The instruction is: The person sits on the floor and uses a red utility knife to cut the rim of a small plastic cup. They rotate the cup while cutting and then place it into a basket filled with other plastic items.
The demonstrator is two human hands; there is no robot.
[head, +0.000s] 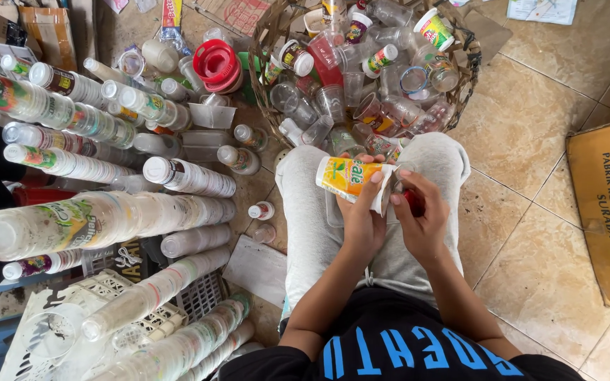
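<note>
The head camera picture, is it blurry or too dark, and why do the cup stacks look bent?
Head view: soft, even daylight, nothing too dark; the yellow cup in the left hand looks sharp; the right hand too; the stacked clear cups fan and bulge towards the left edge from wide-lens distortion; pale sheen on the floor tiles.

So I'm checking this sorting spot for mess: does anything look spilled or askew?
Yes. Loose cups and bottles lie scattered on the floor beside the overfull wire basket, several tipped on their sides. The left hand holds a yellow-labelled cup sideways.
</note>
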